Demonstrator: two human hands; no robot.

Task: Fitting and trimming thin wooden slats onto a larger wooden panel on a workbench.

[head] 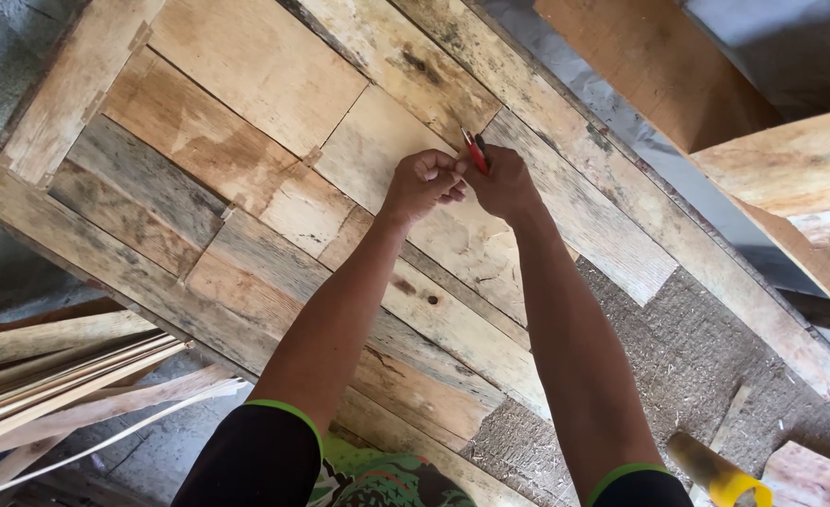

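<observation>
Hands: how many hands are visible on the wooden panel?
2. The left hand is a fist at the panel's upper middle; the right hand touches it, holding a red tool.

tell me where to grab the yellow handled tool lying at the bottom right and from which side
Probably by the yellow handle, coming from above: it lies flat on the chipboard panel with bare space either side. Its head is out of frame, so the handle is the only part offered.

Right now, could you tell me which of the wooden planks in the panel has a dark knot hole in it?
It is the pale plank running beneath the forearms, just below the left hand; its small dark knot hole sets it apart.
</observation>
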